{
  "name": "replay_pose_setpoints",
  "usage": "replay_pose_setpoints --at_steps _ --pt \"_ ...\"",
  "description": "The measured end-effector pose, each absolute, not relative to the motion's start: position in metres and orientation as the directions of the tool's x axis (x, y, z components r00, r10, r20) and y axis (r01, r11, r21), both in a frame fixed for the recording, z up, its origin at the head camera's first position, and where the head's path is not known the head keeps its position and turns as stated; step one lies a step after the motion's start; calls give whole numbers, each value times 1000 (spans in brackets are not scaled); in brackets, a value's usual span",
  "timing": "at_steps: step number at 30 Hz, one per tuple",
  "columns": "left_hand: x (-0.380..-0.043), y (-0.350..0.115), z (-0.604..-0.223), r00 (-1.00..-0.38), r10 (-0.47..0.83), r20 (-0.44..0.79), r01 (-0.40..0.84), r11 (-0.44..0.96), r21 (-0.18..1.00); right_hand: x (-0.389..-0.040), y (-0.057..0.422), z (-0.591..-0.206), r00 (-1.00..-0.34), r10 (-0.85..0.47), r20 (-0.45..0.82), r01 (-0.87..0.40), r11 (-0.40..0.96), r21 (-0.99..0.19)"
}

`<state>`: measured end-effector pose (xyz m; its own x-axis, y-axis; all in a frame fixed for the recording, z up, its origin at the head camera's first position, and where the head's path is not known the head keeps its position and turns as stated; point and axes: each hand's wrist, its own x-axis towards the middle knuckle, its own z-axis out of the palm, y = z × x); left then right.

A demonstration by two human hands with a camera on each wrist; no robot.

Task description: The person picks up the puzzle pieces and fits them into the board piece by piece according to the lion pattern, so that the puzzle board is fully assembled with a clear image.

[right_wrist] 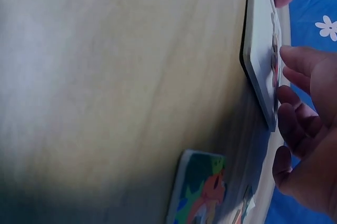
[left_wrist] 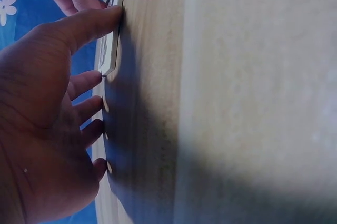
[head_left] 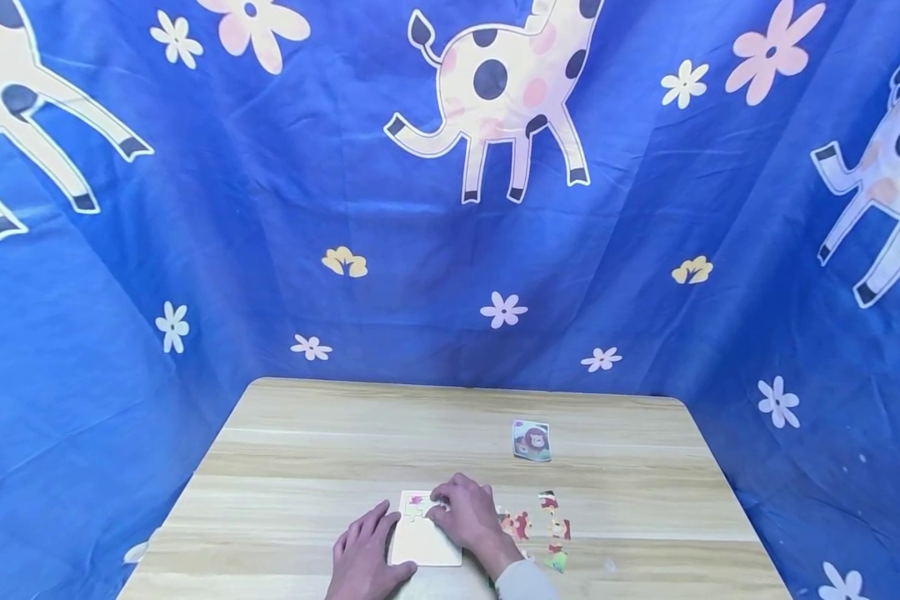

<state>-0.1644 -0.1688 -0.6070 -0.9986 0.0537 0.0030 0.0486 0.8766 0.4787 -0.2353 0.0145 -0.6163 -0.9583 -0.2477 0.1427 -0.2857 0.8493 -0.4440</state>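
A white puzzle board [head_left: 427,546] lies on the table, with a pink-printed puzzle piece [head_left: 416,501] in its far left corner. My left hand [head_left: 367,550] rests at the board's left side, fingers spread on the table and thumb touching the near edge; its thumb [left_wrist: 100,26] lies along the board edge in the left wrist view. Over the far right part of the board, my right hand [head_left: 467,512] has thumb and index finger pinched at a small puzzle piece [right_wrist: 275,58], mostly hidden by the fingers. Its other fingers [right_wrist: 295,129] are curled.
Several loose puzzle pieces [head_left: 562,528] in red, green and cream lie right of the board. A picture card [head_left: 532,441] with a cartoon animal lies farther back. Blue printed cloth [head_left: 420,333] hangs behind the wooden table [head_left: 330,442] and along its sides.
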Motion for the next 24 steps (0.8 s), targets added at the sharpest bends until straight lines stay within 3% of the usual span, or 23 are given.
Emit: replay_pose_setpoints --at_steps 11,24 --pt "-163 -168 -606 -998 61 20 63 866 497 -233 3 -617 -963 -211 165 -256 907 -334" --pt "-164 -169 -604 -998 62 -25 40 855 518 -232 3 -613 -972 -204 121 -234 903 -361"
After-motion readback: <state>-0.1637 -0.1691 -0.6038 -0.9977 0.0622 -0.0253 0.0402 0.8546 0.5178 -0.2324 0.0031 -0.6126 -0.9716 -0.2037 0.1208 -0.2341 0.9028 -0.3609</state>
